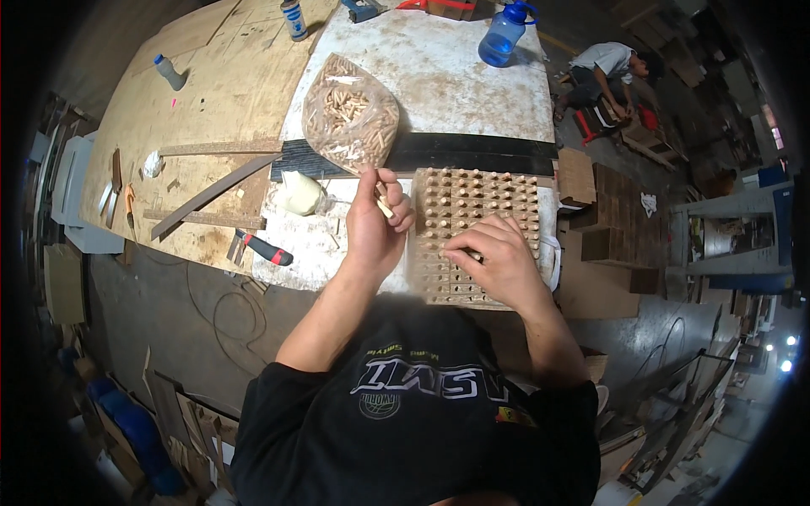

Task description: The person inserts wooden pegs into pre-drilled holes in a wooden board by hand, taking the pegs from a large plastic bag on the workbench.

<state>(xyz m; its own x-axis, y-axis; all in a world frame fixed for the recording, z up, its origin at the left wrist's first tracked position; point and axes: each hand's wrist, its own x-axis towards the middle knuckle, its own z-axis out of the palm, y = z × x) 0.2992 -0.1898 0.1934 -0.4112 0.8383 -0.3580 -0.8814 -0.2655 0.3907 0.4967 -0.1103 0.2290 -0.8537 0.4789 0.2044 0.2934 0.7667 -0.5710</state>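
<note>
A wooden board (432,271) with rows of drilled holes lies in front of me. Wooden dowels (477,192) stand upright in its far rows, while several holes at the near edge hold none. My left hand (377,221) is closed around a few loose dowels (384,202), just left of the board. Over the board's near part, my right hand (498,257) pinches at a hole with thumb and forefinger; what sits between the fingertips is too small to make out. Beyond my left hand lies a clear plastic bag (350,114) filled with dowels.
Left of my left hand are a pale yellowish container (299,194) and a red-and-black-handled tool (268,250). Dark strips (472,152) run behind the board. A blue jug (504,35) stands at the far right, a small bottle (169,72) far left. Another person (607,72) sits beyond the table.
</note>
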